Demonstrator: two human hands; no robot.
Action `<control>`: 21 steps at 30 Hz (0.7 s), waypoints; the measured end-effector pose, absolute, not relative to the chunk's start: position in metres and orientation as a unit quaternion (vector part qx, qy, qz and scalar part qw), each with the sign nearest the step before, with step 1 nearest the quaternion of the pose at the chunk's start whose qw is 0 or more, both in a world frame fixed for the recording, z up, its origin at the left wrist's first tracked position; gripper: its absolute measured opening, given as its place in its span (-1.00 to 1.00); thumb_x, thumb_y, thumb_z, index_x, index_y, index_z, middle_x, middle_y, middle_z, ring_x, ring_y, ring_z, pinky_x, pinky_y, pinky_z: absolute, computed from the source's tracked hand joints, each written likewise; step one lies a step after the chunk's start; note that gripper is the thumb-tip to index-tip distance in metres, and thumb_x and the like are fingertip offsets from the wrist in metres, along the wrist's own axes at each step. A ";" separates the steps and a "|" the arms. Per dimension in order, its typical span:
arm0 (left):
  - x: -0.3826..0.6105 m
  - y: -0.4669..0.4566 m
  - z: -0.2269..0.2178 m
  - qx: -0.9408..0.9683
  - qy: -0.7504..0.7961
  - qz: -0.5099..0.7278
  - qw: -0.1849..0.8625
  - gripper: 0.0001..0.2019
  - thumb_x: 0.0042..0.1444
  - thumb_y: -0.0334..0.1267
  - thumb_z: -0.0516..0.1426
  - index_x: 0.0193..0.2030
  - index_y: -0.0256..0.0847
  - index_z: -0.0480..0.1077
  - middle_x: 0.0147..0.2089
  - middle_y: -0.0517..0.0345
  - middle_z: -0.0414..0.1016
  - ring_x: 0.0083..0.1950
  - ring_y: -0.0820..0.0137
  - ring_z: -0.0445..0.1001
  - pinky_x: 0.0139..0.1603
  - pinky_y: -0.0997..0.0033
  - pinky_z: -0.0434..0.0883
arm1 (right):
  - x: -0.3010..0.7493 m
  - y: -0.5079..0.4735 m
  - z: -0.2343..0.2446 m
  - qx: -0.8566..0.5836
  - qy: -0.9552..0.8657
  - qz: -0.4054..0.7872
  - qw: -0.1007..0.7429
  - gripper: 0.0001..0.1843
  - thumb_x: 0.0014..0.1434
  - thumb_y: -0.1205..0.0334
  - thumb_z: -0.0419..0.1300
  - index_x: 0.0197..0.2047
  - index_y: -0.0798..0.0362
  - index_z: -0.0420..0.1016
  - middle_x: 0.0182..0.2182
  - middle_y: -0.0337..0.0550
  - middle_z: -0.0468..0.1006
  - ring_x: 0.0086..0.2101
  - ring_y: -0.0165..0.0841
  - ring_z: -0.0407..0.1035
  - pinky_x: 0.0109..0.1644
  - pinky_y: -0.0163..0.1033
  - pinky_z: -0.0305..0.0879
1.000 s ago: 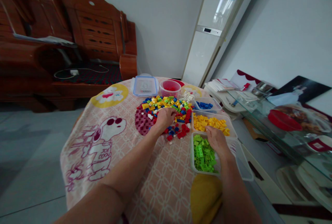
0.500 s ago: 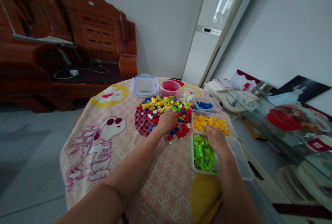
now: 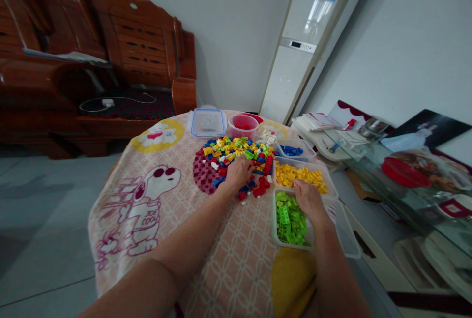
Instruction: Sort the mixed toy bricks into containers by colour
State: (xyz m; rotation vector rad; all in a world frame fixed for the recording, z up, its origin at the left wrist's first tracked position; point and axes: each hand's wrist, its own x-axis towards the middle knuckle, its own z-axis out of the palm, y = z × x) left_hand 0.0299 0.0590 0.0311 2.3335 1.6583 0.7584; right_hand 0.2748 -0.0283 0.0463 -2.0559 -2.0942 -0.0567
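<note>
A heap of small mixed-colour bricks (image 3: 236,153) lies on the round table's cartoon cloth (image 3: 155,200). My left hand (image 3: 239,173) rests palm down on the near edge of the heap, fingers curled over some bricks. My right hand (image 3: 309,200) sits over the clear box of green bricks (image 3: 285,219), its fingers bent down at the box's far end; what they hold is hidden. Beyond it stand a box of yellow bricks (image 3: 300,176) and a small box of blue bricks (image 3: 293,150).
A round tub of red bricks (image 3: 242,125), a clear lid (image 3: 207,122) and a few white bricks (image 3: 267,136) sit at the table's far side. A wooden sofa (image 3: 92,67) is at the left, a tall white unit (image 3: 306,43) behind, a cluttered glass table (image 3: 405,170) at the right.
My left hand has slid slightly nearer and to the right along the heap's edge. My right hand has stayed over the green box.
</note>
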 end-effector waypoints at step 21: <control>0.099 0.021 0.043 0.729 0.405 0.445 0.328 -0.81 0.05 -0.46 0.17 -0.21 -0.25 0.57 -0.29 0.14 0.61 -0.36 0.46 0.48 -0.25 0.51 0.40 | 0.274 -0.028 0.044 -0.690 -0.708 -0.022 0.152 -0.62 0.33 0.30 -0.08 -0.18 0.08 0.59 -0.27 0.02 0.64 -0.20 -0.23 0.51 -0.06 -0.22 0.30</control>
